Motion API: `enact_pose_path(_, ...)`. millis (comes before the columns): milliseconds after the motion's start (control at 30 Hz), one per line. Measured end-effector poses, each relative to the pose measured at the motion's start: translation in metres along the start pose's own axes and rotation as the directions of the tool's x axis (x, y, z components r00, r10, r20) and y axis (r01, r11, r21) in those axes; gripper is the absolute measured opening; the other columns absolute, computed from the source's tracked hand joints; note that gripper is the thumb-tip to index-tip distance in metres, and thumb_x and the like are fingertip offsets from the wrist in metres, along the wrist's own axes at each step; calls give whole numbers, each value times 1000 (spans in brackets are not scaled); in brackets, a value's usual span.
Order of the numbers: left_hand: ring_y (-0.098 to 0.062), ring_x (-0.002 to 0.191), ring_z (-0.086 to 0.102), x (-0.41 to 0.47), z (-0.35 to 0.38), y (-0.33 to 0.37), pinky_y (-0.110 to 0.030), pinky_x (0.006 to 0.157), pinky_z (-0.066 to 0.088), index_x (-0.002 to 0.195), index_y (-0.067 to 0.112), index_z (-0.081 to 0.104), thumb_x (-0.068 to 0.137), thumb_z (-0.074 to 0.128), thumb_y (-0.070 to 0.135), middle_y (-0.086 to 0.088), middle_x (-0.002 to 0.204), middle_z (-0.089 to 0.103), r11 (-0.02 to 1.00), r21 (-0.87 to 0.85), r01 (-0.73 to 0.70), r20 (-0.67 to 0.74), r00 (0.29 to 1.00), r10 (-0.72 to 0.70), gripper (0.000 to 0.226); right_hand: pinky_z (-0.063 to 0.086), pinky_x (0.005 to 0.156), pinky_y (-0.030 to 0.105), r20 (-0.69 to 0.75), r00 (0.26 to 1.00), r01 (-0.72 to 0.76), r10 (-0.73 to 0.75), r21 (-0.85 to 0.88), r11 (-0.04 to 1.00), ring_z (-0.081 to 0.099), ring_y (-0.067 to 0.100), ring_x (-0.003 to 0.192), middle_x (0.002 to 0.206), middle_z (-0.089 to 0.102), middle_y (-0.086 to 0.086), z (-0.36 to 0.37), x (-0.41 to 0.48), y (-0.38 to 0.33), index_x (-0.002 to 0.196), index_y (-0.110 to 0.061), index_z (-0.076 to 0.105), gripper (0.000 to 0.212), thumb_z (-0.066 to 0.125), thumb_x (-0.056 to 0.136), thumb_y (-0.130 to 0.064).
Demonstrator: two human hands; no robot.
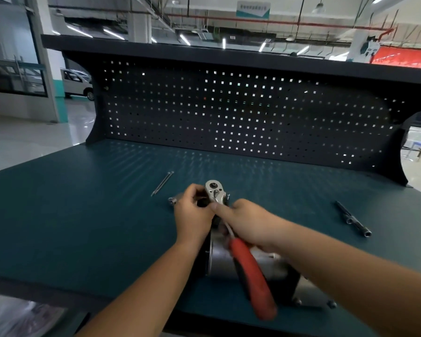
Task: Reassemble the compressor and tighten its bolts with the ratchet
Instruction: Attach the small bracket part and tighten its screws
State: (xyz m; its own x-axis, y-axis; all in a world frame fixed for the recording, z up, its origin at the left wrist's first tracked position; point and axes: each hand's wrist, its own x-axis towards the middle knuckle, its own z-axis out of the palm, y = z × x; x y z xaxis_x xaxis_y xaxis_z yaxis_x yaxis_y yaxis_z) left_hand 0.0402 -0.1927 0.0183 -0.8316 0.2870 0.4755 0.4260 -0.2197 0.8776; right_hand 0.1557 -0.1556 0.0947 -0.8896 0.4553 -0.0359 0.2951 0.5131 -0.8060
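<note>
The silver compressor (225, 261) lies on its side near the front edge of the green bench, its far end hidden behind both hands. A ratchet (250, 271) with a red handle and a chrome head (214, 190) sits over that far end. My right hand (247, 222) grips the ratchet's shank just below the head, and the red handle sticks out toward me, blurred. My left hand (192, 212) is curled around the compressor's far end beside the ratchet head. Two long bolts (162, 183) lie side by side on the bench behind and left of the hands.
A dark extension bar with sockets (353, 218) lies on the bench (83, 215) at the right. A black pegboard (241, 117) under a shelf closes off the back. The bench's front edge runs just below the compressor.
</note>
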Motion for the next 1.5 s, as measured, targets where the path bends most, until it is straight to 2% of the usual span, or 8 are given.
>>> enact_pose_path(167,-5,62,59,4,-4,-2,-26,61,49,62,23,63,70,77,6,10,62,67,1000,14,14,7,1000,-14,24,37,33,13,170,981,-163,94,456,875,47,11,28,34,46,-2,4,-2,-3,70,-4,46,41,46,99,-34)
enact_pose_path(400,-9,71,64,4,-10,6,-54,92,45,71,26,71,76,76,15,20,64,66,989,96,-114,119,988,102,13,47,53,20,60,998,20,20,-596,803,58,8,46,53,63,-2,-73,30,-6,68,-10,61,53,55,83,-61)
enact_pose_path(733,-31,80,61,6,-4,-1,-49,76,49,71,23,68,77,75,12,-5,72,68,987,119,-108,69,993,101,13,38,58,31,112,961,154,-252,-976,155,46,20,60,65,46,-1,-71,45,2,81,-20,53,56,20,92,-63)
enact_pose_path(967,-26,73,60,0,-1,0,-43,67,48,75,7,66,71,67,14,-9,72,67,993,83,-88,76,994,82,8,38,55,34,9,982,120,-188,-796,593,46,18,55,62,50,4,-32,12,-1,62,-12,44,56,30,97,-54)
enact_pose_path(1067,-8,68,60,-1,-1,2,-27,61,45,72,29,60,71,76,6,7,70,65,998,28,-62,47,997,61,28,47,53,28,3,1000,-18,18,-177,984,51,18,46,52,52,2,-10,2,5,65,-11,49,50,41,97,-48)
enact_pose_path(1200,-24,74,65,0,-1,2,-43,69,54,69,24,66,72,79,10,-3,71,69,1000,9,4,12,1000,-4,19,36,36,16,107,982,-186,153,486,854,39,10,31,37,37,-5,8,-3,10,66,-11,45,44,48,96,-44)
enact_pose_path(1300,-33,80,65,0,-5,3,-52,76,51,72,13,70,68,71,16,-8,73,70,1000,10,9,55,998,-10,5,36,36,16,152,978,-196,143,435,879,40,9,32,39,40,-5,2,-1,10,67,-11,49,40,51,95,-40)
enact_pose_path(1500,-10,78,67,5,-11,12,-59,101,38,69,40,67,75,74,11,25,72,69,996,76,-44,165,986,31,31,43,49,15,95,995,79,-32,-548,832,58,1,47,54,62,-9,-69,19,5,70,-17,61,33,56,92,-40)
